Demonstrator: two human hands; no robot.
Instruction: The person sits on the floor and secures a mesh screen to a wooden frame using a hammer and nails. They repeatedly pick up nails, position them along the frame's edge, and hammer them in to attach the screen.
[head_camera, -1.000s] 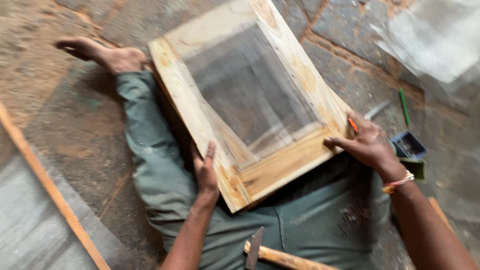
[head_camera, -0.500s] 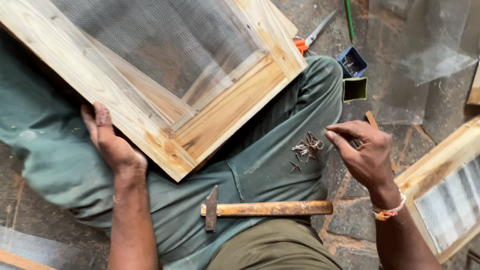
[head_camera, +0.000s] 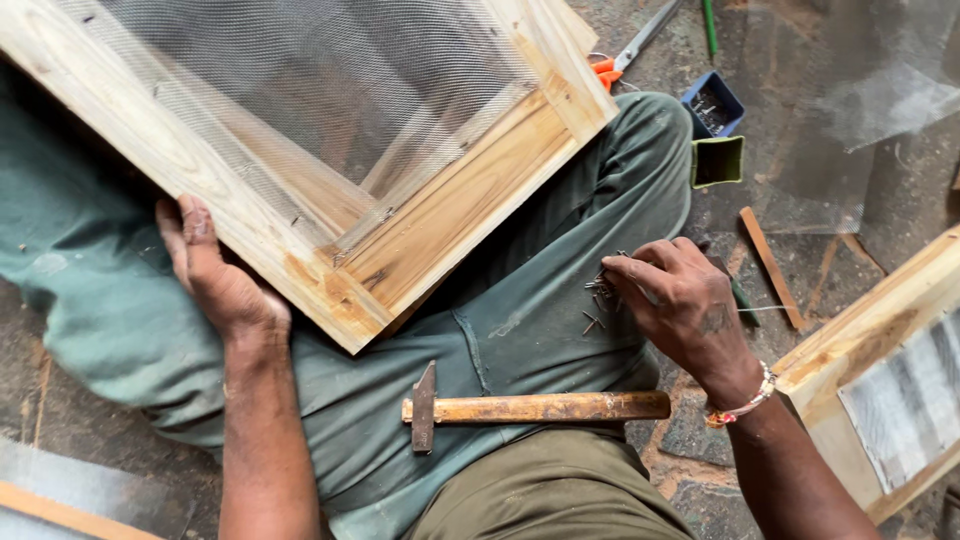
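Note:
A wooden frame covered with wire mesh rests tilted across my lap. My left hand grips the frame's lower left edge from beneath. My right hand pinches at a small pile of nails lying on my green trouser leg. A hammer with a wooden handle lies across my thigh, untouched, its head pointing left.
Pliers with orange handles lie past my knee. A blue box and a green box sit on the stone floor. A second wooden frame lies at right. A loose mesh sheet lies at top right.
The view has closed in on my lap. My right hand has dropped from above the nails onto them. My left hand keeps its grip on the frame.

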